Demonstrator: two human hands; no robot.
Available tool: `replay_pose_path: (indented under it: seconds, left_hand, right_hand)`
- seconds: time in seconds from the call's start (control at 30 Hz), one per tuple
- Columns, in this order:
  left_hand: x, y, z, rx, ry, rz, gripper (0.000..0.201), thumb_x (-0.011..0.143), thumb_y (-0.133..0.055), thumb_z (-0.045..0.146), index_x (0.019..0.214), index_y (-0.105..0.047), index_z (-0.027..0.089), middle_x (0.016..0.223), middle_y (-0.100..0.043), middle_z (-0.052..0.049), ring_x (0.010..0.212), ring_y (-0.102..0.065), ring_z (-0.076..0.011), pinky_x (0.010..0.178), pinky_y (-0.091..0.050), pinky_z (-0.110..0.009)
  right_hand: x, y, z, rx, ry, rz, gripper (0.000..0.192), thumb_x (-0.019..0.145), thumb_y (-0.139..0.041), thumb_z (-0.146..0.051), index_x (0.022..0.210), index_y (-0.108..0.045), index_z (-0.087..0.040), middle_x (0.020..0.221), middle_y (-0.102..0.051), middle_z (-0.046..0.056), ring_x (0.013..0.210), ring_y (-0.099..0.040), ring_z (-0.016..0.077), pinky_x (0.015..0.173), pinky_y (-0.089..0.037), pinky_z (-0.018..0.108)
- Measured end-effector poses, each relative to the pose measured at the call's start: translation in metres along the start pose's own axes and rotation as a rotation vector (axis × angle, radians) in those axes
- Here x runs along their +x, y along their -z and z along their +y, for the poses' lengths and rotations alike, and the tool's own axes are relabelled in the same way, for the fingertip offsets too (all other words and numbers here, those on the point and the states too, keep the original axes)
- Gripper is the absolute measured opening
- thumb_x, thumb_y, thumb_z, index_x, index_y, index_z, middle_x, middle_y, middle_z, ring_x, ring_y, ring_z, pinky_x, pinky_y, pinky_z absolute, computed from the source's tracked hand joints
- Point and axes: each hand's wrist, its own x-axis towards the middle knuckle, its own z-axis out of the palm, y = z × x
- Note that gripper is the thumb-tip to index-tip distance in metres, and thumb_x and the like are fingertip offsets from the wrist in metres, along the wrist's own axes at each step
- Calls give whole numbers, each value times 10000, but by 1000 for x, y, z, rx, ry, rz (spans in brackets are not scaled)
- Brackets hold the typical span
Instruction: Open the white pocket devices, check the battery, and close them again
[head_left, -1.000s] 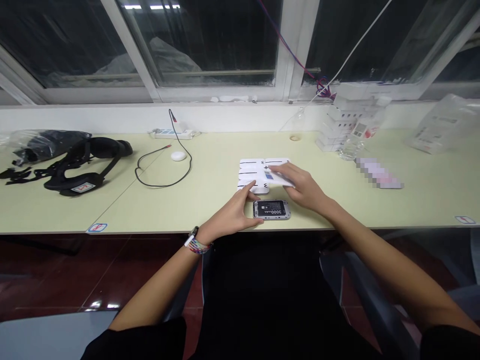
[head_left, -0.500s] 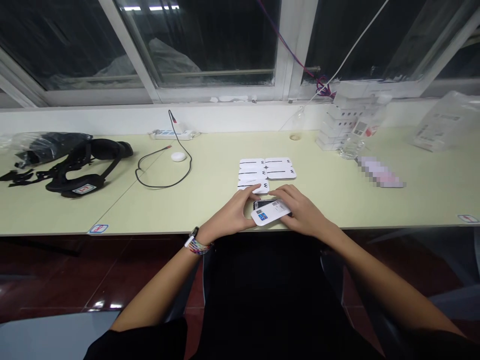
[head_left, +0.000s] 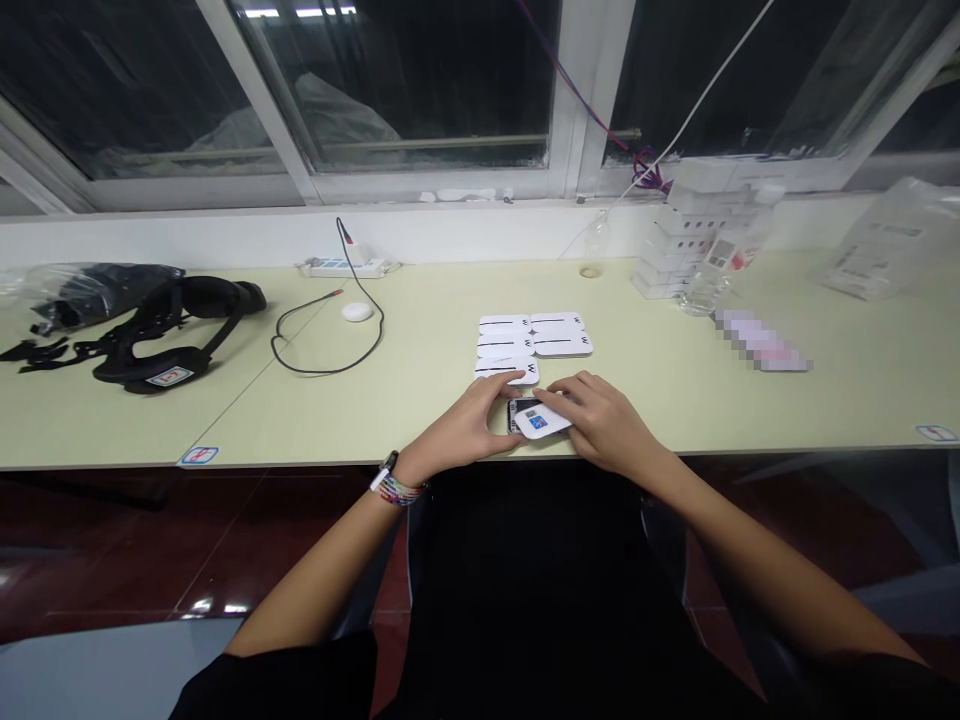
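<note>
My right hand pinches a thin white cover with rounded corners and a blue sticker. The cover lies tilted over a flat dark device, whose left end and printed label show beneath it. My left hand is at the device's left end, thumb and forefinger spread apart, the thumb tip close to the cover's corner; whether it touches the device I cannot tell. Just beyond my fingers several white rounded units with black line marks lie side by side, and the left forefinger reaches over the nearest one.
To the left lie a black headset, a black cable, a round white object and a power strip. On the right are stacked white boxes, a plastic bottle, a blurred pink item and a clear bag.
The white cover has slid to the right in my right hand, baring more of the dark device's left end. My left thumb has come away from the cover's edge.
</note>
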Motion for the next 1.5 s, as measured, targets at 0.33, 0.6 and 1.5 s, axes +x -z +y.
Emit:
replay_pose_path:
  seconds: [0.33,0.6,1.5]
  left_hand:
    - [-1,0,-3,-8,8,-17,875,919,-886,384,1658,-425,308,1590,-600,-137,1435,-630,-349,1243,-502,-561]
    - [-1,1,2,-1,-1,-24,827,921,-876,367,1633,-458,320,1676,-540,-126,1501,-583,-365,1258,-488,-567]
    - [-4,7,14,51,-147,-41,504,1017,-708,221,1508,-649,321,1459,-691,-92,1391,-643,-311,1163,-569,-530]
  right_hand:
    - [2,7,-5,122,-20,-64,532,1025,-653,-345,1519,-631,-149,1307,-705,204,1148,-636,373,977,-582,549]
    - [-1,8,-1,283,-10,-1,276,1060,-692,-352,1306,-709,-228,1308,-723,163,1194,-662,347,988,-588,530]
    - [-15,19,9,537,-161,-159,997,991,-651,-120,1806,-141,-384,1502,-755,63,1436,-693,320,1149,-616,572]
